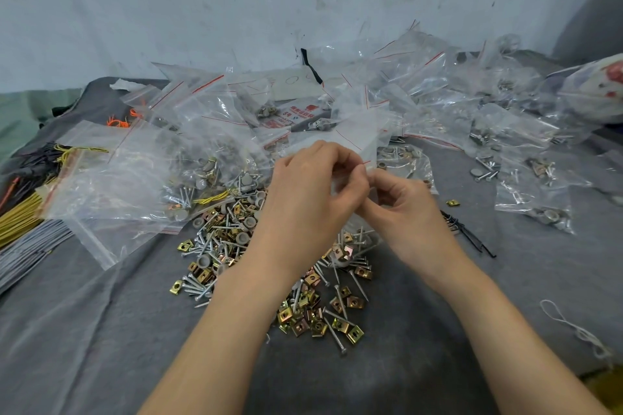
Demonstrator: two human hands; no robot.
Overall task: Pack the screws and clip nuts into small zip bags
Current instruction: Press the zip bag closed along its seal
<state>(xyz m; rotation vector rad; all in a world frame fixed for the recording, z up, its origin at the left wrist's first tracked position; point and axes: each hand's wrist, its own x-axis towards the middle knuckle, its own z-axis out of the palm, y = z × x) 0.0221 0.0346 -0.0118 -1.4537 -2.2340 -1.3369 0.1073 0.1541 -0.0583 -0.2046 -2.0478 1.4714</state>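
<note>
1. I am holding one small zip bag (359, 145) with both hands, in the air just above the heap of hardware on the worktop (472, 296).
2. My left hand (313, 189) is making a tight grip. The fingers are curling in, and the thumb and fingertips are pinching the bag's edge close to its red line.
3. My right hand (404, 209) is making the same narrow grip. Its fingers are curling and are pinching the same bag just beside the left fingertips, so the two hands are touching there.
4. The clear upper part of the bag is rising above my fingers. My hands are hiding its lower part, so I cannot tell if anything is lying inside.
5. The screws (215, 246) and the brass-coloured clip nuts (303, 317) are lying loose in one mixed heap under my wrists, together with round gray caps (204, 260). My left forearm is covering the middle of this heap.
6. A large zip bag (128, 178) with more screws and caps is lying to the left of the heap.
7. Many small bags (532, 209) are lying to the right and behind. They are overlapping and shining, so I cannot count them.
8. Yellow and gray wires (20, 219) are running out of the picture at the left edge.
</note>
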